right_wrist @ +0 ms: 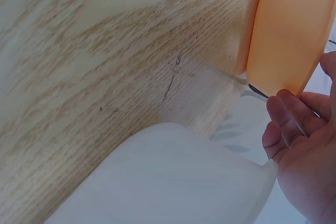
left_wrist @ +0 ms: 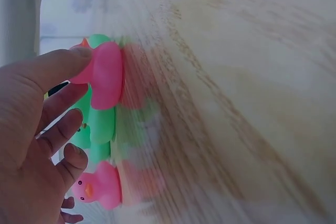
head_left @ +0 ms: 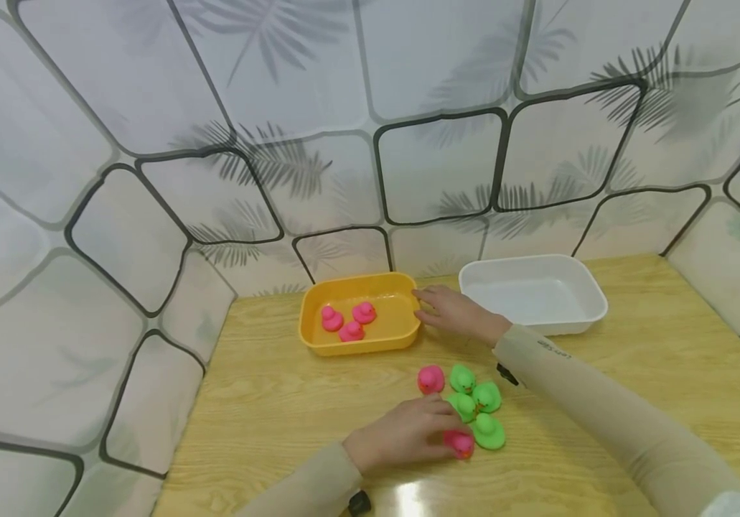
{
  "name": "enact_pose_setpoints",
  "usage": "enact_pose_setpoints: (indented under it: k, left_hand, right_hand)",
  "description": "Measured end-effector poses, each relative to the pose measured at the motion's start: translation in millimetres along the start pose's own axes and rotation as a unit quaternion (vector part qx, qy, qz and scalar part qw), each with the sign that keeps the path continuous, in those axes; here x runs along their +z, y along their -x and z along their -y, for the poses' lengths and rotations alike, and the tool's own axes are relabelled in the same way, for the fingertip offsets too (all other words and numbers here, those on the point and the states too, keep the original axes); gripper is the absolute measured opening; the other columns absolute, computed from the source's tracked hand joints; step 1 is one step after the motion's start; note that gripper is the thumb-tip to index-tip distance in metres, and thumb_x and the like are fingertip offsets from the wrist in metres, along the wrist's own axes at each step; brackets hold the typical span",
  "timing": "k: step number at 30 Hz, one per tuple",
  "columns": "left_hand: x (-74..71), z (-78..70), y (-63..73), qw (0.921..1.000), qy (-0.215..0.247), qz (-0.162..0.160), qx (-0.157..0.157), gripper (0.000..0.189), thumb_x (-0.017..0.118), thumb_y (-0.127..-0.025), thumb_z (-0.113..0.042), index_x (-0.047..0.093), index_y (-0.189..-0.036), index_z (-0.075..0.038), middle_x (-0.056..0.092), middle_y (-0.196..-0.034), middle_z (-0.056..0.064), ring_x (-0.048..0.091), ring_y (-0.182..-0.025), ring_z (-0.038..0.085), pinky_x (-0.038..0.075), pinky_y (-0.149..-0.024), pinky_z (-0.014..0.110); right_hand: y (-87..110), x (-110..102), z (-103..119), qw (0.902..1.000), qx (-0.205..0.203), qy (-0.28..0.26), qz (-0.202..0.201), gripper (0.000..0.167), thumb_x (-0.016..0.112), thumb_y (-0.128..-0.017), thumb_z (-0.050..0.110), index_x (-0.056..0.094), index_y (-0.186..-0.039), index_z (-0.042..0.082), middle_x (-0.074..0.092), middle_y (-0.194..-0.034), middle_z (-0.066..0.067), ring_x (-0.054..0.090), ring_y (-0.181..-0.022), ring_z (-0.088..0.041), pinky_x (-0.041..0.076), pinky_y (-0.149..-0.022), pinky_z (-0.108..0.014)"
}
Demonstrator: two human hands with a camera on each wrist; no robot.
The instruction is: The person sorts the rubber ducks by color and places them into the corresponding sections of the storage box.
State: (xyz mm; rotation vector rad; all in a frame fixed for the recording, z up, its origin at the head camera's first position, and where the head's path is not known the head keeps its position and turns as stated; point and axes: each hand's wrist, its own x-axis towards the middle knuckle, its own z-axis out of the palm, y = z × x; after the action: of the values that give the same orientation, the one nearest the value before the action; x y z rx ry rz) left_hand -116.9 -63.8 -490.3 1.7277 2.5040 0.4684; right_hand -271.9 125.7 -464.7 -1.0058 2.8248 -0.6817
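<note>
My left hand (head_left: 408, 434) is low over the table, its thumb and forefinger pinching the head of a pink rubber duck (left_wrist: 106, 77). The other left fingers are loosely bent. Close beside it sit several green rubber ducks (head_left: 487, 431) and another pink duck (head_left: 431, 379). At the back, my right hand (head_left: 456, 312) holds the right rim of a yellow-orange tray (head_left: 357, 347). In the right wrist view its bent fingertips lie against the outer wall of that tray. Three pink ducks (head_left: 352, 331) lie inside, toward the left.
A white tray (head_left: 531, 329) stands to the right of the yellow one, just beyond my right forearm. Behind both trays rises a patterned cloth wall (head_left: 434, 169), which also closes off the sides. The wooden table (head_left: 266, 402) extends around the ducks.
</note>
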Motion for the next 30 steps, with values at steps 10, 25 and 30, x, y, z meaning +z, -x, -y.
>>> enact_pose_setpoints:
  k: [10,25,30]
  left_hand:
    - [-2.9,-1.1,0.6,0.9998,0.0,0.02,-0.006,0.028,0.071,-0.1,-0.036,0.074,-0.124,-0.022,0.071,-0.118,-0.012,0.058,-0.112,0.002,0.041,-0.101,0.011]
    - [-13.4,-3.9,14.0,0.9997,-0.007,0.015,-0.02,0.026,0.071,-0.1,-0.037,0.074,-0.121,-0.023,0.071,-0.117,-0.013,0.06,-0.114,0.002,0.042,-0.101,0.011]
    - [-18.8,-2.1,20.2,0.9992,-0.001,0.017,-0.035,0.024,0.07,-0.101,-0.037,0.075,-0.12,-0.024,0.071,-0.114,-0.014,0.059,-0.111,0.002,0.041,-0.099,0.01]
  right_hand:
    - [-1.9,-1.4,2.0,1.0,0.007,-0.001,0.004,0.056,0.06,-0.106,0.027,0.049,-0.15,-0.007,0.057,-0.143,-0.028,0.054,-0.133,-0.043,0.043,-0.113,-0.055]
    - [-0.6,-0.5,1.7,0.9999,0.011,0.0,0.005,0.056,0.058,-0.107,0.027,0.048,-0.15,-0.007,0.056,-0.144,-0.027,0.053,-0.134,-0.043,0.042,-0.114,-0.055]
    - [-1.0,0.2,1.4,0.9999,0.011,-0.001,0.006,0.056,0.059,-0.107,0.027,0.049,-0.15,-0.007,0.057,-0.144,-0.028,0.053,-0.134,-0.043,0.042,-0.114,-0.055]
